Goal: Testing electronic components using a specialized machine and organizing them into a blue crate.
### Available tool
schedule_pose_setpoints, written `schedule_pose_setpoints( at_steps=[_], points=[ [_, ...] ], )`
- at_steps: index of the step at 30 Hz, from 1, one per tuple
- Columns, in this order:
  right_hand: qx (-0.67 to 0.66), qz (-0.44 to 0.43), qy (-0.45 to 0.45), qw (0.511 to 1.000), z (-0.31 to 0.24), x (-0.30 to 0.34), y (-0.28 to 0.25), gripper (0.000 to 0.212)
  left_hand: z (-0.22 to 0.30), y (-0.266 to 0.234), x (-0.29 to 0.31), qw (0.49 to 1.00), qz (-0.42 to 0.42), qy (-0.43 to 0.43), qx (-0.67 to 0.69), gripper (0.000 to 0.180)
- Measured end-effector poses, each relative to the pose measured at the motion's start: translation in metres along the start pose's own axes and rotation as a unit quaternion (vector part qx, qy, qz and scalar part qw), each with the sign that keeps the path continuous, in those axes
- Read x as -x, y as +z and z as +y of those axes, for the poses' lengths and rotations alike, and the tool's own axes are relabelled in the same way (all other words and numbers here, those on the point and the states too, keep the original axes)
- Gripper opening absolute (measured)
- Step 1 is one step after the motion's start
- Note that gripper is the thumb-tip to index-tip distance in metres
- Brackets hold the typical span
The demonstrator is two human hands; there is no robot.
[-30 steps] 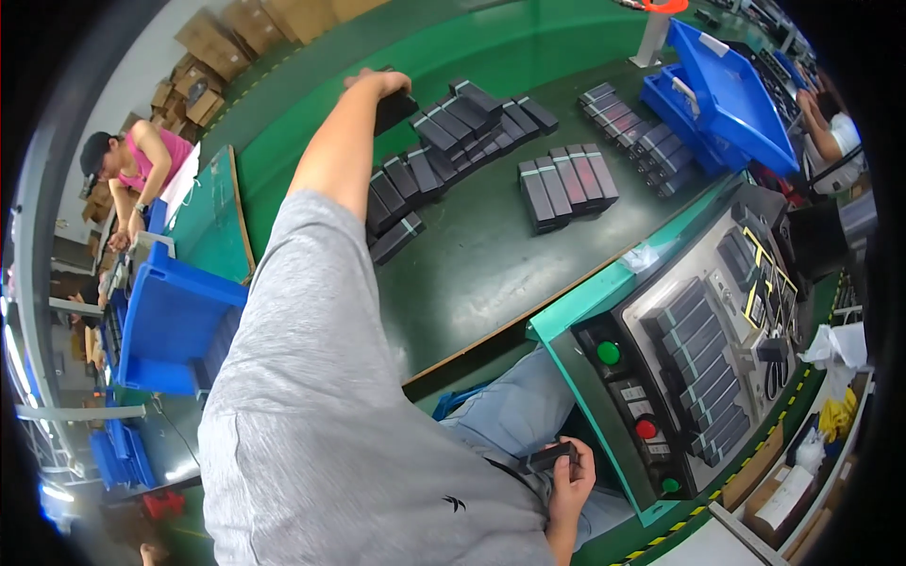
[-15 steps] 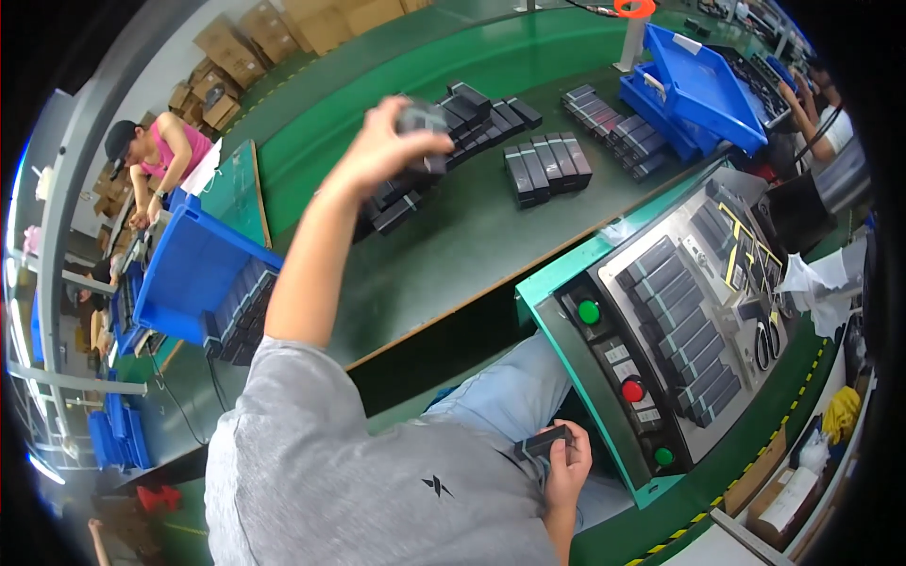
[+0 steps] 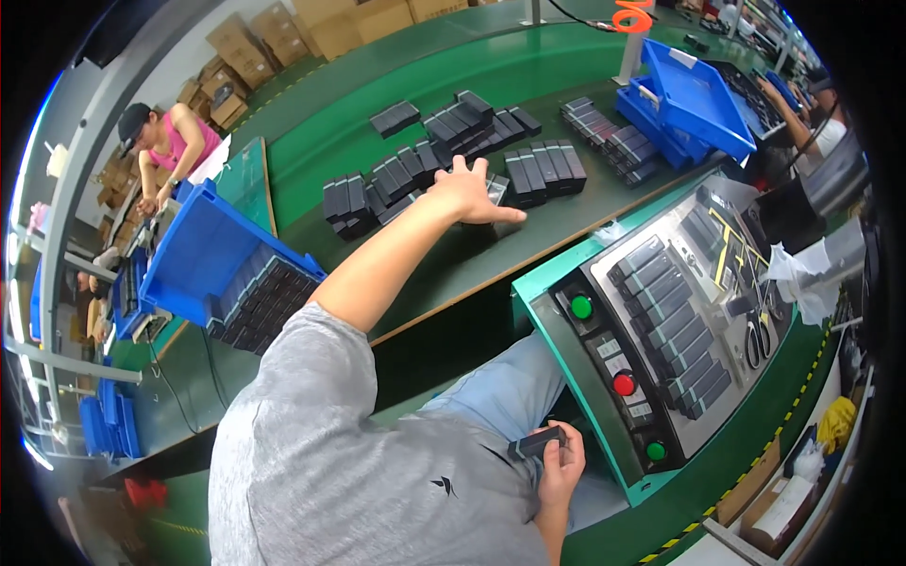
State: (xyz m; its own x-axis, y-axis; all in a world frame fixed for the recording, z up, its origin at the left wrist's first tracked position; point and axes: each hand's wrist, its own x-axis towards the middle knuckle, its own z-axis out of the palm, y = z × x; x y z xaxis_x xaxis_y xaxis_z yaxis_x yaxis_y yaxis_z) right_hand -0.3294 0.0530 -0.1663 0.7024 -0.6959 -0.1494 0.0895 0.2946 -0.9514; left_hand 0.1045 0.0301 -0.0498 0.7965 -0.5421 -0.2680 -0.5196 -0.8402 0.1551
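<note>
My left hand [image 3: 469, 191] reaches far out over the dark green belt [image 3: 528, 241] and presses down on a dark rectangular block [image 3: 497, 191], fingers wrapped over it. Rows of similar black blocks [image 3: 543, 168] lie on the belt just beyond and to both sides of it. My right hand [image 3: 559, 464] stays low by my lap, in front of the machine, shut on a small black block [image 3: 536, 441]. My grey shirt fills the lower middle of the view.
A green-framed machine [image 3: 566, 349] with green and red buttons and a tray of dark blocks [image 3: 665, 321] stands at my right. A blue bin [image 3: 203, 250] of black blocks sits at left, more blue bins [image 3: 694, 94] at upper right. A person in a pink top [image 3: 165, 141] works far left.
My left hand lifted a block from the far piles, then brought it nearer and down onto the belt. My right hand has kept hold of its block by my lap.
</note>
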Motion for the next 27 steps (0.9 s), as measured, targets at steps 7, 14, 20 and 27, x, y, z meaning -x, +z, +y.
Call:
schedule_pose_setpoints(
  at_steps=[7, 14, 20, 27],
  points=[
    [0.039, 0.001, 0.01, 0.999, -0.006, -0.011, 0.007, 0.036, -0.033, -0.084, -0.003, 0.992, 0.009, 0.051, 0.119, 0.074],
    [0.029, 0.013, 0.038, 0.999, 0.002, -0.02, 0.021, 0.035, -0.175, -0.085, -0.185, 0.941, 0.323, -0.09, 0.052, 0.085],
    [0.016, 0.052, 0.056, 0.997, 0.001, -0.018, 0.029, 0.031, -0.182, -0.037, -0.249, 0.957, 0.066, -0.272, 0.083, 0.12],
    [0.034, 0.071, 0.053, 0.996, -0.003, -0.023, 0.035, 0.037, -0.176, -0.045, -0.236, 0.953, 0.085, -0.29, 0.034, 0.095]
  ],
)
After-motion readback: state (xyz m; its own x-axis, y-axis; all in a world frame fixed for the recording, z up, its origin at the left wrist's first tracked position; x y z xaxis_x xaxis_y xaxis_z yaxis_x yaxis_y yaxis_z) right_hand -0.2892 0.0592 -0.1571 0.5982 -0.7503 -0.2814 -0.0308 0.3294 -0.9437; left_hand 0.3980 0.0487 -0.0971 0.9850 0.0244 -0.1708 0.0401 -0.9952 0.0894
